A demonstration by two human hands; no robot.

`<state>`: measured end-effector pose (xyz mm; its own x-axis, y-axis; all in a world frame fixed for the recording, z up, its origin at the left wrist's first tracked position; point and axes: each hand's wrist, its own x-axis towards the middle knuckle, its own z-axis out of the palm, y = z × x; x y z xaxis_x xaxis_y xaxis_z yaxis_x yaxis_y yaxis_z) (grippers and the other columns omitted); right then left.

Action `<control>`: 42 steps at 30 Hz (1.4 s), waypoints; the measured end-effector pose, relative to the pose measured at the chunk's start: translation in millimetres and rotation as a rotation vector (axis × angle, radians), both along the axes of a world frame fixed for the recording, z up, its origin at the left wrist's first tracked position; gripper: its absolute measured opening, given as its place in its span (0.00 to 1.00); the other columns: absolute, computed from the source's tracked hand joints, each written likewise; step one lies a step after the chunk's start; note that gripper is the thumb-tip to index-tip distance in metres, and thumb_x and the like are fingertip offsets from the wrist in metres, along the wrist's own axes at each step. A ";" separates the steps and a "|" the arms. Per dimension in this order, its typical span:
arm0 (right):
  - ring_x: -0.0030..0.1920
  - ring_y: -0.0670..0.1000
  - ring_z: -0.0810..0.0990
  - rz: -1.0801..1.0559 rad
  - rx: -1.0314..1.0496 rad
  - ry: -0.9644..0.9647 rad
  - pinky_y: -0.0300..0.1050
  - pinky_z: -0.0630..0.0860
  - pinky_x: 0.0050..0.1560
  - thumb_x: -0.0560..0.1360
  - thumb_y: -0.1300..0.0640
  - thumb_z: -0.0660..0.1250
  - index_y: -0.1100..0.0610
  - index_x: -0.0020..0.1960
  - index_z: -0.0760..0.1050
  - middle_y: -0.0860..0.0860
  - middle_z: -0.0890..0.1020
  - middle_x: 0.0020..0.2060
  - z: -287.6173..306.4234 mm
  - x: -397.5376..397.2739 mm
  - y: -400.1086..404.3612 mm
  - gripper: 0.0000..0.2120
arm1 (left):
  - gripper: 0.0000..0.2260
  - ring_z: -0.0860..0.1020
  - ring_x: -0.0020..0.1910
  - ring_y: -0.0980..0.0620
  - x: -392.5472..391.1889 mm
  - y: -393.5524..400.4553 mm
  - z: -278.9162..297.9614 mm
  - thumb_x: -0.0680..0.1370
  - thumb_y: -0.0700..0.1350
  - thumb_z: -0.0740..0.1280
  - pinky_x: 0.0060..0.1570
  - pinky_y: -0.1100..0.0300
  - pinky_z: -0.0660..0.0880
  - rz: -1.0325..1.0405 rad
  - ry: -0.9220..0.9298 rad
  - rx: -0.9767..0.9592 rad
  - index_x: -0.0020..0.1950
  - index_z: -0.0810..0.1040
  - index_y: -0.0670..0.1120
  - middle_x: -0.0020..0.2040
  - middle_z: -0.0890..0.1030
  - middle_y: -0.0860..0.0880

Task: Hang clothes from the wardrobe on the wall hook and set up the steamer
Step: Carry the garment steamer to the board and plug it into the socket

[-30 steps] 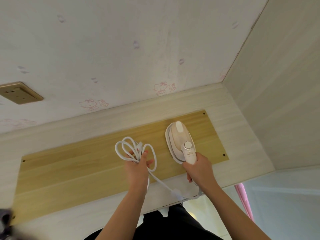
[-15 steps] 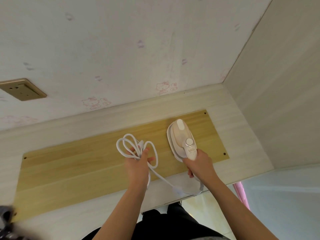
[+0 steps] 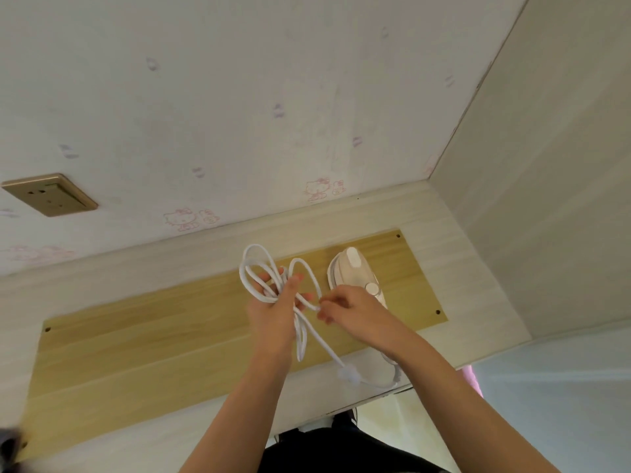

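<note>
A cream handheld steamer (image 3: 355,276) lies flat on the wooden shelf (image 3: 153,336), right of centre. Its white power cord (image 3: 254,273) is bunched in loops, and my left hand (image 3: 273,312) grips that bundle just left of the steamer. My right hand (image 3: 355,312) is off the steamer's handle and its fingertips pinch a strand of the cord beside my left hand. One length of cord trails down past a small white tie (image 3: 350,374) and curves back to the steamer's rear end. No clothes or wall hook are in view.
A gold wall socket (image 3: 51,194) sits on the patterned wall at the left, above the shelf. A pale side panel (image 3: 546,165) closes the shelf on the right. A dark blurred object (image 3: 8,445) shows at the bottom left corner.
My right hand has let go of the steamer's handle and moved left to the cord. My left hand has lifted the cord bundle slightly. The steamer stays where it lay.
</note>
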<state>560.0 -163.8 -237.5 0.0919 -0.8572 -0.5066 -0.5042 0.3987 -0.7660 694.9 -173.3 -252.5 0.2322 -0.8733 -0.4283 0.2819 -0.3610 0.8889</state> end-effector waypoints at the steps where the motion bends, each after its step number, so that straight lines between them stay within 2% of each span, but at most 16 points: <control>1: 0.50 0.50 0.82 0.041 0.021 -0.020 0.52 0.76 0.58 0.76 0.52 0.63 0.53 0.54 0.76 0.50 0.85 0.46 -0.6 6.1 1.1 0.09 | 0.06 0.84 0.37 0.47 0.2 -0.9 2.8 0.76 0.40 0.70 0.35 0.56 0.80 0.000 0.027 0.004 0.51 0.79 0.48 0.41 0.85 0.48; 3: 0.49 0.47 0.83 0.048 0.053 -0.084 0.50 0.76 0.58 0.76 0.52 0.63 0.54 0.59 0.72 0.50 0.85 0.44 -1.3 14.4 3.9 0.13 | 0.08 0.85 0.41 0.46 2.3 -1.0 4.8 0.76 0.39 0.70 0.36 0.55 0.81 -0.007 0.063 0.008 0.54 0.79 0.46 0.44 0.85 0.46; 6: 0.45 0.46 0.84 0.013 0.069 -0.211 0.46 0.77 0.56 0.76 0.55 0.64 0.54 0.60 0.67 0.52 0.85 0.43 -1.3 21.5 8.1 0.14 | 0.12 0.84 0.45 0.44 8.7 1.8 4.3 0.76 0.39 0.69 0.42 0.51 0.81 -0.069 0.096 0.017 0.59 0.77 0.45 0.47 0.85 0.44; 10: 0.38 0.49 0.84 0.007 -0.025 -0.163 0.50 0.80 0.51 0.76 0.54 0.66 0.52 0.61 0.65 0.54 0.83 0.40 -7.6 24.8 9.0 0.17 | 0.14 0.82 0.40 0.47 25.5 2.3 0.7 0.76 0.39 0.69 0.40 0.52 0.78 -0.171 0.162 0.024 0.61 0.73 0.44 0.47 0.81 0.42; 13: 0.33 0.47 0.76 -0.003 -0.101 -0.147 0.50 0.81 0.43 0.76 0.52 0.67 0.50 0.62 0.66 0.50 0.75 0.32 -8.4 25.6 8.4 0.17 | 0.17 0.81 0.41 0.49 36.4 2.3 -0.2 0.74 0.42 0.71 0.42 0.52 0.77 -0.228 0.174 0.051 0.62 0.73 0.46 0.47 0.81 0.44; 15: 0.31 0.48 0.71 -0.039 -0.174 -0.185 0.48 0.77 0.36 0.77 0.51 0.65 0.49 0.60 0.69 0.45 0.70 0.27 -8.3 25.4 7.6 0.13 | 0.20 0.81 0.44 0.46 43.2 3.0 0.2 0.70 0.46 0.73 0.45 0.51 0.77 -0.266 0.167 0.074 0.60 0.74 0.48 0.48 0.80 0.43; 18: 0.28 0.49 0.67 -0.173 -0.249 -0.219 0.49 0.74 0.33 0.80 0.53 0.61 0.52 0.54 0.75 0.42 0.70 0.22 -7.9 20.4 5.5 0.06 | 0.19 0.81 0.51 0.40 56.5 4.9 1.1 0.70 0.46 0.74 0.51 0.46 0.77 -0.345 0.065 0.123 0.59 0.76 0.50 0.53 0.81 0.39; 21: 0.26 0.45 0.67 -0.331 -0.229 -0.233 0.43 0.76 0.32 0.81 0.57 0.58 0.57 0.51 0.74 0.48 0.68 0.27 -6.8 11.0 3.8 0.07 | 0.17 0.81 0.44 0.43 75.0 7.4 2.1 0.70 0.45 0.74 0.46 0.48 0.75 -0.446 -0.014 0.140 0.58 0.78 0.48 0.55 0.81 0.37; 23: 0.28 0.46 0.69 -0.404 -0.200 -0.239 0.41 0.76 0.33 0.81 0.59 0.57 0.57 0.47 0.73 0.50 0.69 0.29 -5.8 5.9 2.3 0.08 | 0.15 0.80 0.44 0.44 88.9 9.0 2.6 0.72 0.46 0.72 0.46 0.49 0.75 -0.486 -0.021 0.149 0.58 0.78 0.45 0.54 0.81 0.37; 26: 0.33 0.49 0.71 -0.462 -0.151 -0.205 0.47 0.79 0.38 0.80 0.61 0.57 0.57 0.43 0.73 0.53 0.72 0.33 -4.1 0.0 -1.4 0.09 | 0.14 0.80 0.50 0.41 107.9 9.6 -0.2 0.74 0.48 0.68 0.53 0.45 0.75 -0.422 0.076 0.161 0.54 0.77 0.41 0.54 0.82 0.38; 27: 0.31 0.49 0.70 -0.476 -0.136 -0.210 0.46 0.78 0.35 0.79 0.62 0.58 0.58 0.42 0.73 0.53 0.71 0.32 -2.3 -1.1 -2.3 0.09 | 0.14 0.80 0.50 0.42 112.4 8.8 -0.6 0.73 0.49 0.68 0.57 0.43 0.74 -0.372 0.126 0.157 0.53 0.77 0.41 0.53 0.81 0.38; 29: 0.24 0.47 0.65 -0.495 -0.077 -0.257 0.42 0.67 0.25 0.78 0.64 0.58 0.59 0.42 0.74 0.51 0.67 0.28 3.2 -3.0 -3.7 0.09 | 0.13 0.80 0.51 0.42 118.4 4.7 -0.4 0.75 0.51 0.66 0.61 0.43 0.71 -0.265 0.209 0.151 0.51 0.78 0.42 0.55 0.80 0.38; 31: 0.21 0.45 0.61 -0.447 0.027 -0.266 0.37 0.59 0.22 0.78 0.65 0.58 0.59 0.42 0.75 0.48 0.66 0.25 9.6 -7.0 -2.9 0.09 | 0.11 0.80 0.52 0.43 121.7 -1.1 0.5 0.78 0.52 0.64 0.58 0.46 0.71 -0.180 0.220 0.159 0.46 0.78 0.44 0.55 0.81 0.40; 35: 0.22 0.46 0.59 -0.271 0.210 -0.140 0.37 0.57 0.21 0.78 0.64 0.57 0.62 0.47 0.78 0.48 0.65 0.24 16.3 -27.8 3.7 0.11 | 0.09 0.80 0.43 0.49 124.6 -11.9 0.7 0.80 0.47 0.63 0.45 0.54 0.72 -0.115 0.099 0.135 0.48 0.79 0.44 0.52 0.82 0.44; 39: 0.23 0.46 0.61 -0.294 0.254 0.008 0.38 0.59 0.24 0.76 0.64 0.60 0.62 0.45 0.79 0.49 0.66 0.25 14.9 -54.7 4.7 0.09 | 0.06 0.80 0.48 0.44 122.2 -20.8 3.2 0.80 0.42 0.63 0.50 0.50 0.72 -0.108 0.070 0.099 0.47 0.79 0.43 0.52 0.82 0.41; 42: 0.24 0.48 0.61 -0.329 0.203 0.039 0.39 0.61 0.24 0.75 0.64 0.60 0.61 0.44 0.75 0.51 0.65 0.28 15.4 -62.6 -1.3 0.06 | 0.05 0.82 0.49 0.45 114.6 -27.1 8.4 0.80 0.40 0.63 0.52 0.51 0.76 -0.140 0.077 0.066 0.47 0.77 0.42 0.50 0.84 0.42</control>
<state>497.4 -165.1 -222.1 -0.1941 -0.7196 -0.6667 -0.3516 0.6856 -0.6375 809.5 -200.3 -244.2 0.0748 -0.8642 -0.4975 0.2908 -0.4583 0.8399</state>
